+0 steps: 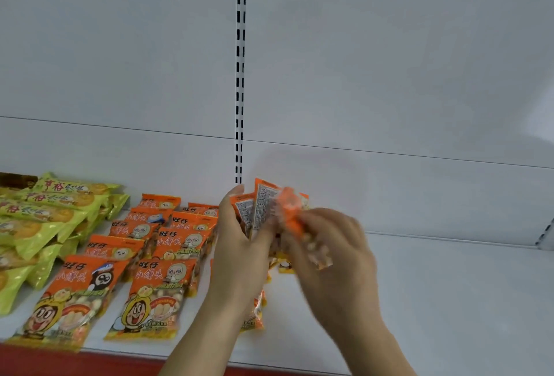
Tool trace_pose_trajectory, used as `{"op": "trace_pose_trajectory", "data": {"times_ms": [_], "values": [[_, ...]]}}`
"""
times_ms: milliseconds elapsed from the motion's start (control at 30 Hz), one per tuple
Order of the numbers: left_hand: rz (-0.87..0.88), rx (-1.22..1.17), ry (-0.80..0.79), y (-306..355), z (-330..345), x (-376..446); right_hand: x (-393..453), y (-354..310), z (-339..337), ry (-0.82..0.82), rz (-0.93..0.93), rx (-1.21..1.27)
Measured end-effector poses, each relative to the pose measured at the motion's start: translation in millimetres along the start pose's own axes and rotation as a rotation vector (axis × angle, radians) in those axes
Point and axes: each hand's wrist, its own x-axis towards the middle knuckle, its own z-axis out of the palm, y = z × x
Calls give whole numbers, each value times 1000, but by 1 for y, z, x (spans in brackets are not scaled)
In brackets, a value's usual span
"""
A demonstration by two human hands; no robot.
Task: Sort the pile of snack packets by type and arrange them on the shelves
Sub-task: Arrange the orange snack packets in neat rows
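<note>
My left hand (239,243) grips a fanned bunch of orange snack packets (260,210), their printed backs facing me, above the white shelf (434,300). Blurred with motion, my right hand (332,246) pinches one orange packet (295,219) at the right side of that bunch. Two rows of the same orange packets (150,255) lie face up on the shelf to the left of my hands. Further left sits a heap of yellow-green packets (51,213). One more orange packet (254,312) lies partly hidden under my left wrist.
A slotted white upright (239,75) runs down the back panel behind my hands. The shelf has a red front edge (90,360). A bracket (547,234) marks the shelf's right end. Bare white shelf surface stretches to the right of my hands.
</note>
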Motion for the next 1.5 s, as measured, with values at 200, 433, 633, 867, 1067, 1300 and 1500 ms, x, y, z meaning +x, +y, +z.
{"op": "trace_pose_trajectory", "data": {"times_ms": [200,433,633,867,1067,1300,1500], "values": [[-18,-14,-22,-6,2,0,-7,11,-1,-188,154,185],[-10,11,30,-5,3,-2,-4,14,-13,-239,346,187],[-19,-35,168,0,-19,11,-3,56,-20,-284,682,60],[-20,4,136,-7,-18,3,-14,58,13,-671,495,-258],[-54,4,135,-12,-18,-1,-21,58,12,-798,382,-544],[-55,-51,61,-8,-9,-8,-21,55,7,-764,393,-505],[5,-6,-12,-13,0,-13,-5,22,-2,-408,623,222]]}}
